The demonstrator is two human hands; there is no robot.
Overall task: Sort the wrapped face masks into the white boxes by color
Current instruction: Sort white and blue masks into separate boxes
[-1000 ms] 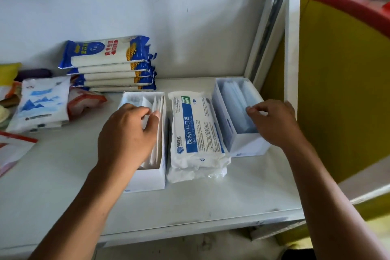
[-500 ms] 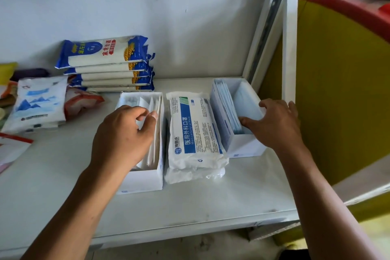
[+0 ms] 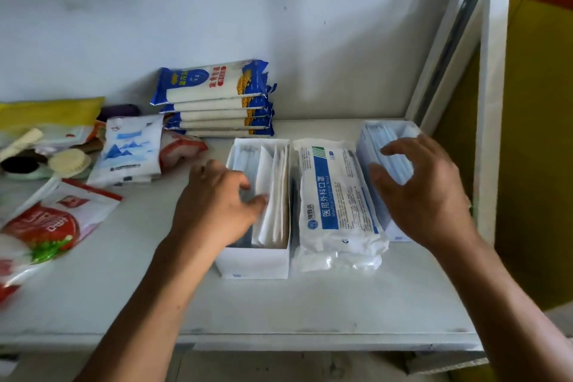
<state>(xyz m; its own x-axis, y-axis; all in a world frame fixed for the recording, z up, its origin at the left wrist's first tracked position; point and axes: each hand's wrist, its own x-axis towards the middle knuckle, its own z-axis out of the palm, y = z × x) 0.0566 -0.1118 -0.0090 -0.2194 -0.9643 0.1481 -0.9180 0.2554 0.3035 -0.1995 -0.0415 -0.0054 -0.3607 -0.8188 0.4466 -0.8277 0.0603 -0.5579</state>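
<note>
Setting: a white shelf (image 3: 93,298) against a pale wall, seen from above by the person working at it.
Left box: an open white box (image 3: 255,260) stands near the middle of the shelf, closer to its front edge than its back. Wrapped masks stand on edge inside, darker blue-grey ones (image 3: 245,161) on its left side and white ones (image 3: 276,195) on its right.
Left hand: the left hand (image 3: 214,208) reaches into the left box from the front-left, thumb and fingers pressed against the packets on the darker side. Whether it is pinching one packet cannot be told; the fingertips are blurred.
Middle pack: a large sealed white bag with a blue label (image 3: 336,195) lies flat between the two boxes, touching or just beside each.
Right box: a second open white box (image 3: 393,231) sits by the right edge of the shelf, next to the upright frame. Light blue wrapped masks (image 3: 387,149) stand on edge inside it.
Right hand: the right hand (image 3: 428,192) hovers over the right box, fingers spread and curved, thumb apart from them, closed on nothing.
Back of shelf: a stack of blue and white noodle packets (image 3: 217,99) rests against the wall behind the left box.
Left end of shelf: loose food pouches, among them a white and blue one (image 3: 127,149) and a red and white one (image 3: 49,223).
</note>
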